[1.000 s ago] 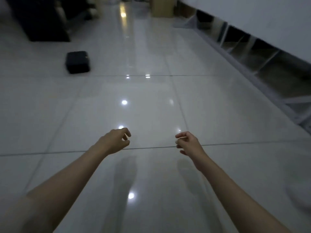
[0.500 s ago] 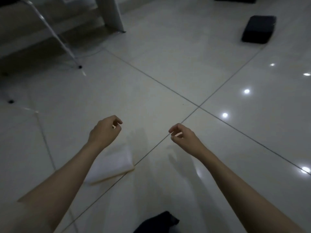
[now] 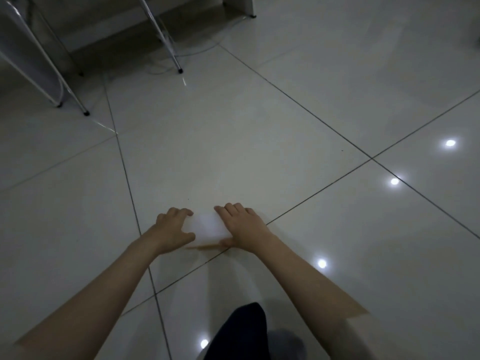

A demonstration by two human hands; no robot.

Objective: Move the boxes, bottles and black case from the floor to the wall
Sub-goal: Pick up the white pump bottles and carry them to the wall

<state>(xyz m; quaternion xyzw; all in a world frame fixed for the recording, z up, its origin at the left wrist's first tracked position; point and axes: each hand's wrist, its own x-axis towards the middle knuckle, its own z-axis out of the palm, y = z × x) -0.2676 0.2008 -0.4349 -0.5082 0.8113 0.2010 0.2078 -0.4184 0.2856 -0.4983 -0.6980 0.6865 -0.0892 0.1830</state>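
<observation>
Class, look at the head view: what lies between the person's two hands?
A flat white box on the floor tiles lies between the left hand and the right hand; each hand is on one end of it.

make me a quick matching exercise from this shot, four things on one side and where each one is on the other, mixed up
Things:
1. white box
2. left hand
3. right hand
4. metal frame legs

Places:
A. on the box's right side
B. far across the floor, top left of the view
C. flat on the floor tiles between both hands
D. on the box's left side

Pairs: 1-C, 2-D, 3-A, 4-B
</observation>
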